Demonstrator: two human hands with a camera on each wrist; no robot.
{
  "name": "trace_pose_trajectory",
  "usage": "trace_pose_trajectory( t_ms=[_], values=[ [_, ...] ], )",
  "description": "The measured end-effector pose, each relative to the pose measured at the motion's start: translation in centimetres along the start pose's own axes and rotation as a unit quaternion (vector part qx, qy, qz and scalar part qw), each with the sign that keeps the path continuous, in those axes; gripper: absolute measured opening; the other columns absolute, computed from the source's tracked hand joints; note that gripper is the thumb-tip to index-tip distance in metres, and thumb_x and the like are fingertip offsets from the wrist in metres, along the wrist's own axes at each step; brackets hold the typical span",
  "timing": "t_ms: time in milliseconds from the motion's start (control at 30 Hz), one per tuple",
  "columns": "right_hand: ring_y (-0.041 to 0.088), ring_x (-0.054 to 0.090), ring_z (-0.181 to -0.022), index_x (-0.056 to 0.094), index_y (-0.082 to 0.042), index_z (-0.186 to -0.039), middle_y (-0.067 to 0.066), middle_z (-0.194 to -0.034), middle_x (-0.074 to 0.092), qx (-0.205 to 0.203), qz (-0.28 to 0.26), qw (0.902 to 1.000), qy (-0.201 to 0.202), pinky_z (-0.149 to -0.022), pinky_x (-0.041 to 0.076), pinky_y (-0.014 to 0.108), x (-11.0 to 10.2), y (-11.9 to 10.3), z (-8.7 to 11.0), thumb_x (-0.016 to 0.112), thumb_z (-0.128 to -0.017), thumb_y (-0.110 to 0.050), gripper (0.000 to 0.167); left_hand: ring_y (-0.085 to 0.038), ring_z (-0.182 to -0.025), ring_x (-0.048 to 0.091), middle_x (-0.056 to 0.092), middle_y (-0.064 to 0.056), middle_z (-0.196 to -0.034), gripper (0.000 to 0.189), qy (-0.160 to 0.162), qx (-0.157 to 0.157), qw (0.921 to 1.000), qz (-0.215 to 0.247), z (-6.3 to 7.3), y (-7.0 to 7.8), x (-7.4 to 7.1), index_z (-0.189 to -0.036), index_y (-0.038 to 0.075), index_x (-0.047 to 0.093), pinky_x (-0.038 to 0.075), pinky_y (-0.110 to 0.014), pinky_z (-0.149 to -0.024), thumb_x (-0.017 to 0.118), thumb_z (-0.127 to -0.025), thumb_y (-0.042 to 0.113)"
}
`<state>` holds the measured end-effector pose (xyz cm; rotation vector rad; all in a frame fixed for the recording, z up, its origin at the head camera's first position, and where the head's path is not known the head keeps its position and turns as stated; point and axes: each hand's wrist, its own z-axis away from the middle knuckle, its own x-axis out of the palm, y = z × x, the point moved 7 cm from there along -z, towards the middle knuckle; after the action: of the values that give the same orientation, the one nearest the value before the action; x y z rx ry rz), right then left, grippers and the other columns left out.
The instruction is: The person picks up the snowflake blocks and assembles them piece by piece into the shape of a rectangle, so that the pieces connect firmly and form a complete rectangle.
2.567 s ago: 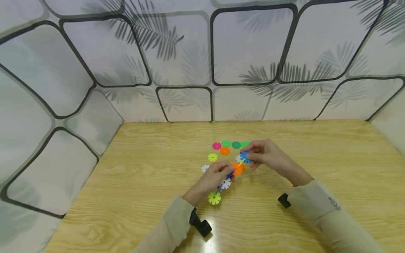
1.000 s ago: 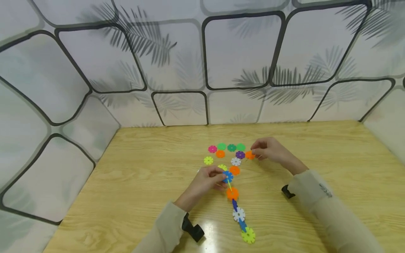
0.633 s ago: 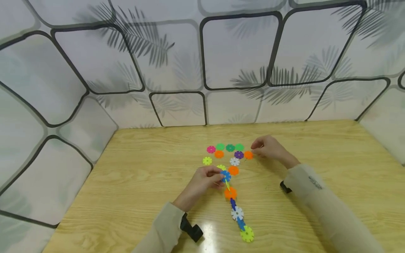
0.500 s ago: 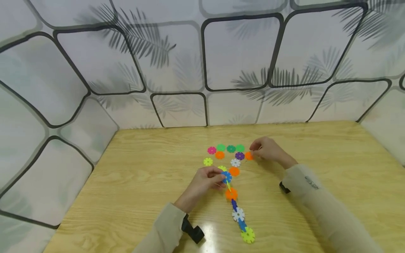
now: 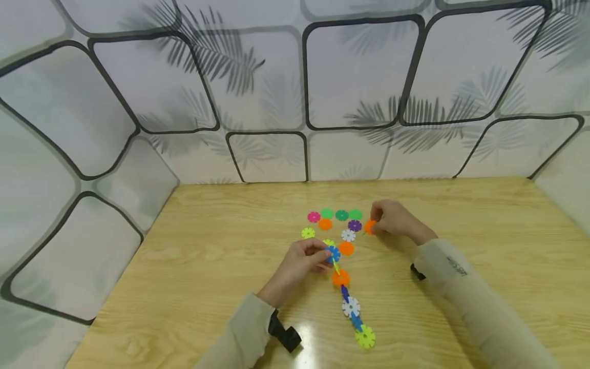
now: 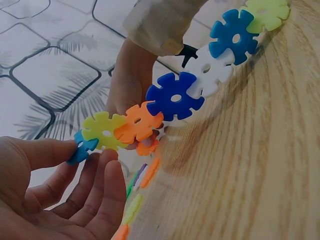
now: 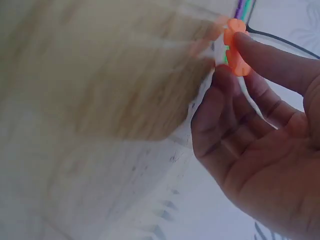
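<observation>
My left hand (image 5: 301, 262) pinches a blue notched disc (image 6: 82, 147) between thumb and fingers. It is the top end of a linked chain. From it run a yellow disc (image 6: 104, 131), an orange disc (image 6: 131, 129), a dark blue disc (image 6: 167, 105), a white disc (image 5: 351, 307), another blue disc (image 6: 222, 40) and a yellow-green disc (image 5: 365, 336) at the near end. Farther right, my right hand (image 5: 394, 221) pinches a loose orange disc (image 7: 239, 57), thumb on one face and fingers behind. In the head view its fingers partly cover that disc.
Several loose discs lie toward the back of the wooden table (image 5: 221, 287), among them a pink one (image 5: 314, 217), a purple one (image 5: 354, 225), a white one (image 5: 348, 235) and an orange one (image 5: 346, 248). A patterned wall (image 5: 267, 154) rises behind the table.
My right hand left the chain's blue disc, reached to the loose orange disc and now grips it. My left hand moved its hold to that blue disc; the chain now trails toward the near side.
</observation>
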<state>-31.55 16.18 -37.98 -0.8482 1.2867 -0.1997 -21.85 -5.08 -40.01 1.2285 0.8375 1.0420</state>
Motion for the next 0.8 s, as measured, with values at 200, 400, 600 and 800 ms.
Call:
trace_pose_trajectory(
  t_ms=[200, 400, 600, 800],
  values=[
    [0.021, 0.062, -0.059, 0.063, 0.011, -0.101, 0.007, -0.071, 0.061, -0.012, -0.088, 0.9958, -0.025, -0.057, 0.056, 0.033, 0.1, 0.1, 1.0, 0.066, -0.089, 0.008, 0.013, -0.02, -0.086, 0.07, 0.07, -0.007, -0.094, 0.014, -0.003, 0.002, 1.0, 0.009, -0.1, 0.1, 0.2, -0.109, -0.008, 0.062, 0.06, -0.037, -0.079, 0.059, -0.102, 0.003],
    [0.028, 0.067, -0.065, 0.061, 0.016, -0.114, 0.009, -0.077, 0.064, -0.018, -0.154, 0.987, -0.039, -0.062, 0.06, 0.038, 0.3, -0.4, 2.2, 0.061, -0.094, 0.007, 0.023, -0.017, -0.082, 0.07, 0.07, -0.007, -0.092, 0.014, -0.003, 0.005, 0.9999, 0.015, -0.2, 0.0, 0.4, -0.109, -0.01, 0.062, 0.061, -0.037, -0.078, 0.059, -0.102, 0.002],
    [0.028, 0.068, -0.067, 0.061, 0.015, -0.112, 0.01, -0.08, 0.065, -0.011, -0.193, 0.9804, -0.039, -0.064, 0.061, 0.039, 0.4, -1.2, 2.8, 0.06, -0.094, 0.009, 0.019, -0.013, -0.076, 0.068, 0.069, -0.009, -0.092, 0.013, 0.012, -0.001, 0.9999, 0.007, -0.2, 0.0, 0.3, -0.109, -0.008, 0.062, 0.061, -0.035, -0.076, 0.061, -0.101, 0.002],
    [0.025, 0.067, -0.069, 0.061, 0.015, -0.113, 0.011, -0.084, 0.069, -0.001, -0.219, 0.9748, -0.04, -0.065, 0.061, 0.038, 0.8, -1.9, 3.3, 0.061, -0.094, 0.008, 0.02, -0.012, -0.074, 0.067, 0.069, -0.007, -0.089, 0.013, 0.013, 0.002, 0.9999, 0.003, -0.2, 0.0, 0.3, -0.108, -0.008, 0.063, 0.061, -0.035, -0.076, 0.06, -0.101, 0.002]
  ],
)
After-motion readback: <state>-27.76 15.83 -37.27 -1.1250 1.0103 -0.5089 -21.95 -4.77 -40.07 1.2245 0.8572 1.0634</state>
